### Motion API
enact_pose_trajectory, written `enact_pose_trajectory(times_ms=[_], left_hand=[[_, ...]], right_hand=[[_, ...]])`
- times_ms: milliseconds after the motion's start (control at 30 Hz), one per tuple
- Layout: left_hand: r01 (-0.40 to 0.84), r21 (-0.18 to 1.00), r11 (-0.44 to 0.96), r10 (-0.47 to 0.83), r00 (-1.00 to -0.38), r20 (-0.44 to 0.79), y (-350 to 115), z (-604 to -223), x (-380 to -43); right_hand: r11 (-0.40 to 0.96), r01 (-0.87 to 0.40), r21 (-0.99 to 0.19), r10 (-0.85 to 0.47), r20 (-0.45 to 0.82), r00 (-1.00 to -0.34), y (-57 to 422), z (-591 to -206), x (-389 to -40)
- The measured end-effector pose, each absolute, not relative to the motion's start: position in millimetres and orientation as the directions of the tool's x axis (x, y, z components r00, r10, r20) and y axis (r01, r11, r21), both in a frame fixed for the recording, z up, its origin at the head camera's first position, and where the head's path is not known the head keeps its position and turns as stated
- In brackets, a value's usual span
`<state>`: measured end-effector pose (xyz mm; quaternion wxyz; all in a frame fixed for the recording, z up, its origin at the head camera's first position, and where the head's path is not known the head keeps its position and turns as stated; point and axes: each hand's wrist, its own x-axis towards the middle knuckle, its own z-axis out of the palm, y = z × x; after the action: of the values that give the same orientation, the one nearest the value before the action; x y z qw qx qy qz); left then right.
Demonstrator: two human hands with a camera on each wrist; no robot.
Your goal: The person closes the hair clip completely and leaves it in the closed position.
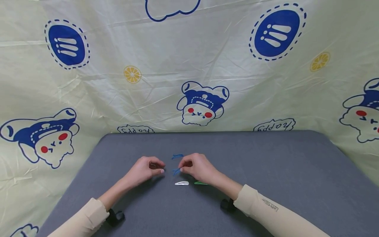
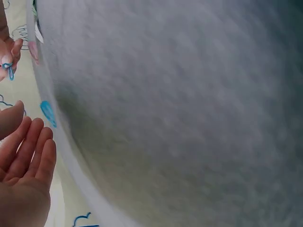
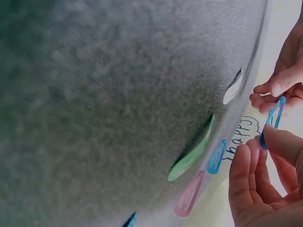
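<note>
A blue snap hair clip (image 3: pixel 278 113) is pinched between the thumb and fingers of my right hand (image 1: pixel 199 168), its free end pointing toward my left hand. Its two layers stand apart in the right wrist view. My left hand (image 1: pixel 148 168) hovers left of the clip, relaxed and holding nothing; in the left wrist view its fingers (image 2: pixel 35 151) are nearly straight. A white hair clip (image 1: pixel 182 183) and a green hair clip (image 1: pixel 200 183) lie nearer my body, the green one partly hidden by my right hand. Farther back lies another blue hair clip (image 1: pixel 177 156).
A pink hair clip (image 3: pixel 189 195) shows on the table in the right wrist view, with a blue tip (image 3: pixel 131 220) at the bottom edge. Grey cloth covers the table (image 1: pixel 266 158). A printed curtain (image 1: pixel 160 105) hangs behind its far edge.
</note>
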<state>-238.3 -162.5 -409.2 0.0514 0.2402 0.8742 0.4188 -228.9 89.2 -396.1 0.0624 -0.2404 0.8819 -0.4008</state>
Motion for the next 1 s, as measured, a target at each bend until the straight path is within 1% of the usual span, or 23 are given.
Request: enact_pose_trajectory(times_ms=[233,567,733,867,1000], left_hand=[[0.407,0.749,0.523,0.477,-0.868,0.139,-150.7,-400.3,-231.4],[0.398,0.745,0.535,0.417,-0.892,0.177,-134.2,-391.2,-216.6],[0.414,0.751,0.514,0.42,-0.885,0.201,-128.3,-386.4,-211.1],[0.437,0.755,0.488,0.428,-0.874,0.229,-123.0,-382.8,-206.0],[0.433,0.773,0.464,0.426,-0.874,0.234,-117.4,-378.7,-200.3]], right_hand=[[0.543,-0.384,-0.747,-0.431,0.145,-0.891,97.2,-389.3,-219.3],[0.518,-0.383,-0.765,-0.36,0.211,-0.909,109.0,-387.4,-207.3],[0.508,-0.375,-0.775,-0.312,0.24,-0.919,113.7,-382.8,-198.5],[0.5,-0.356,-0.789,-0.282,0.24,-0.929,117.8,-378.4,-190.9],[0.487,-0.34,-0.805,-0.263,0.236,-0.935,122.8,-374.7,-183.5]])
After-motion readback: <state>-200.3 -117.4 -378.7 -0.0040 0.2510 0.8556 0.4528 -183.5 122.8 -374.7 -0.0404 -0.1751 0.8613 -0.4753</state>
